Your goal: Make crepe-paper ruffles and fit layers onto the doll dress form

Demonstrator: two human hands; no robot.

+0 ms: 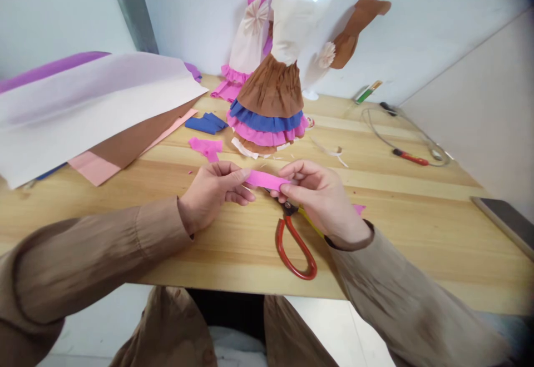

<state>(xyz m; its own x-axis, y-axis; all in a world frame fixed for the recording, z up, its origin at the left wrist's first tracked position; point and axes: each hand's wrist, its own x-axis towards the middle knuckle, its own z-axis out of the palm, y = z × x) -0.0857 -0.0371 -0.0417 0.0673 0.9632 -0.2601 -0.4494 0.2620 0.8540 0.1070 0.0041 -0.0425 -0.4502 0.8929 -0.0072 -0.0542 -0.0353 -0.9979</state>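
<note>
A short strip of pink crepe paper [267, 180] is stretched between my two hands, just above the table. My left hand [217, 192] pinches its left end between thumb and fingers. At the right end, my right hand [319, 194] grips it the same way. Beneath my right hand lies a pair of scissors [297, 250] with a red handle loop; the other handle and part of the blades are hidden. Beyond my hands stands a small dress form [287, 28] in a cream top and a skirt of brown, blue and pink ruffled layers [269, 94].
Large crepe paper sheets [83, 117] spread over the left side. Blue scraps [206, 123] and pink scraps [206, 147] lie by the skirt. More dressed forms [246, 39] stand behind. A cable [411, 157], a glue tube [367, 93] and a phone-like slab [504, 222] are rightward.
</note>
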